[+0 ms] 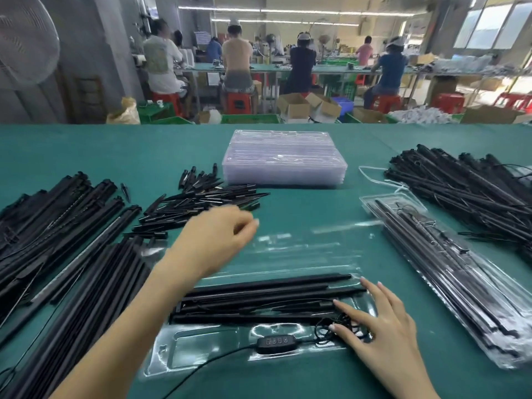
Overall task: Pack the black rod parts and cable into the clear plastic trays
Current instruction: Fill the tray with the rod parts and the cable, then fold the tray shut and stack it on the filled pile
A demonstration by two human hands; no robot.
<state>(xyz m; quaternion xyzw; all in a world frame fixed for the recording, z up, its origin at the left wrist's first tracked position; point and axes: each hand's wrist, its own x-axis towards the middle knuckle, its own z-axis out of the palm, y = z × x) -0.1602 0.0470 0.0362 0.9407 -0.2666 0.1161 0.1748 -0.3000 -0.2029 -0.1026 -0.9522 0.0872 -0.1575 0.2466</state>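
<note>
An open clear plastic tray (201,349) lies in front of me on the green table. Several black rods (259,295) lie in its upper slots. A black cable with an inline controller (276,341) sits in the lower recess, and its coil (324,325) lies at the right end. My right hand (383,332) presses its straight fingers on that coil and the rod ends. My left hand (218,240), blurred, hovers over the tray's clear lid (302,249) beside a pile of short black spikes (201,200). Its fingers are loosely curled, and I see nothing in them.
A stack of empty clear trays (283,159) stands at the middle back. Packed trays (431,254) lie at the right, with a heap of black rods and cables (460,180) behind. Long black rods (57,226) cover the left side. Other people sit at benches beyond the table.
</note>
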